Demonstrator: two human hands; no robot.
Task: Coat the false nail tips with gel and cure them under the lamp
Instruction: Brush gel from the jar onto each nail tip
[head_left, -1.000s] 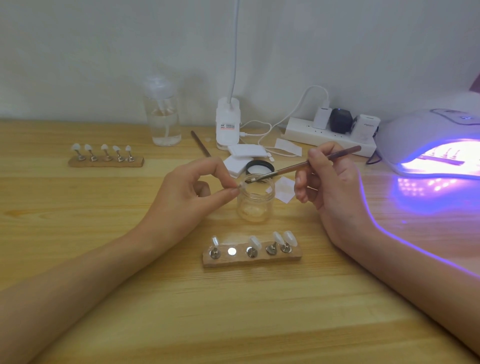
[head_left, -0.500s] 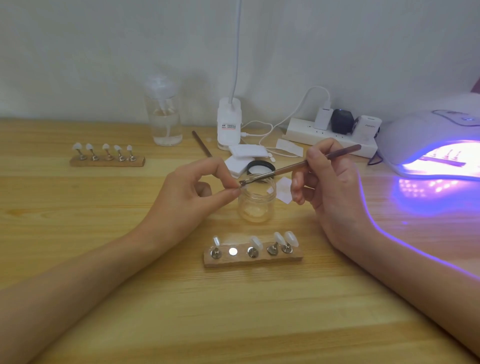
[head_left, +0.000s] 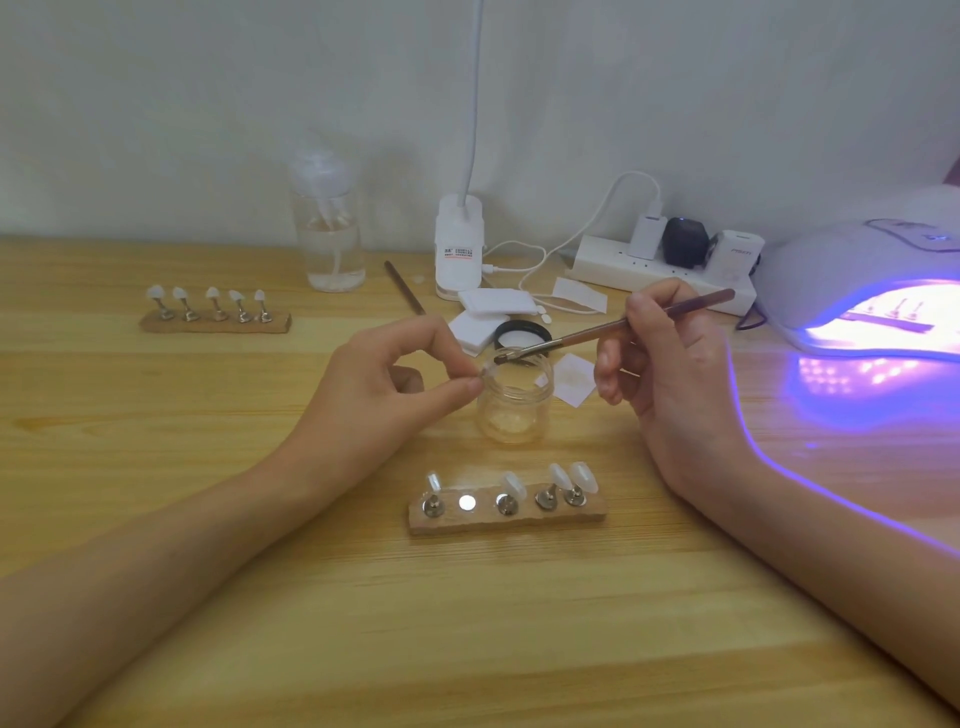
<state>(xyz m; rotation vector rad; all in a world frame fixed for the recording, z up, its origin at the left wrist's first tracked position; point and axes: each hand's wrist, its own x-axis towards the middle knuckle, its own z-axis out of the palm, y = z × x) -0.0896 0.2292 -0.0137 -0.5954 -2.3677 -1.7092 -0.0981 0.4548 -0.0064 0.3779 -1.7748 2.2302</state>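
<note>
My left hand (head_left: 387, 384) pinches a small clear nail tip (head_left: 487, 370) between thumb and forefinger, just left of the open gel jar (head_left: 514, 402). My right hand (head_left: 670, 374) grips a brown brush (head_left: 618, 327), whose bristle end hovers over the jar's mouth, close to the nail tip. In front of the jar lies a wooden holder (head_left: 506, 512) with several nail tips on metal stands and one bare magnet spot (head_left: 467, 502). The curing lamp (head_left: 872, 291) glows violet at the right, with a holder inside it.
A second wooden holder (head_left: 215, 314) with several nail tips lies at the far left. Behind the jar are a black jar lid (head_left: 521, 335), white pads (head_left: 493, 306), a clear pump bottle (head_left: 327, 228), a spare brush (head_left: 404, 287), a desk lamp base (head_left: 460, 249) and a power strip (head_left: 660, 270).
The brush tip went from the jar's mouth left to the pinched nail tip, then drew back right over the jar. My left hand stayed in place.
</note>
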